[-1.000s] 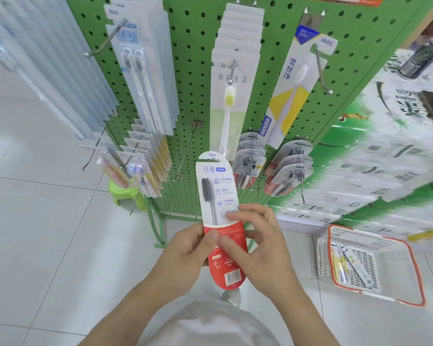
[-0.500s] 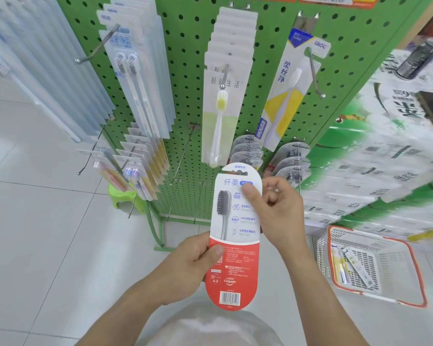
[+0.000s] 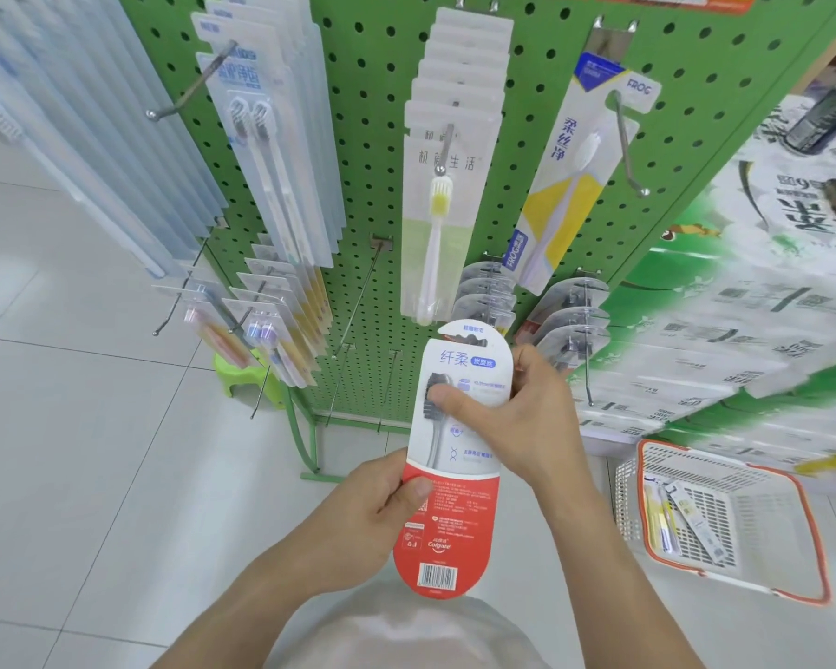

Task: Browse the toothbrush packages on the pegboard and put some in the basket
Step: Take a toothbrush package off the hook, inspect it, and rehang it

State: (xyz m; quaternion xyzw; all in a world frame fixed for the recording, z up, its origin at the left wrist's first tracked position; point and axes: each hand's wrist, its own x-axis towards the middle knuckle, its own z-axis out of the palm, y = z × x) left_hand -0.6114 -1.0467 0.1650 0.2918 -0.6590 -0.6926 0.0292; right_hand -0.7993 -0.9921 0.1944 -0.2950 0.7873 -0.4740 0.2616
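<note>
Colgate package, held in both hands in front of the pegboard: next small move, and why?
Probably carry the Colgate package right and down to the basket. Both hands grip it: left hand at the red lower edge, right hand at the top. It is off any hook, and the basket on the floor to the right already holds packages.

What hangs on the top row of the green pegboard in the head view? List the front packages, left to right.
Clear twin-toothbrush blister pack with blue label → frosted white pack with a yellow-bristled toothbrush → white-and-yellow FROG toothbrush pack.
</note>
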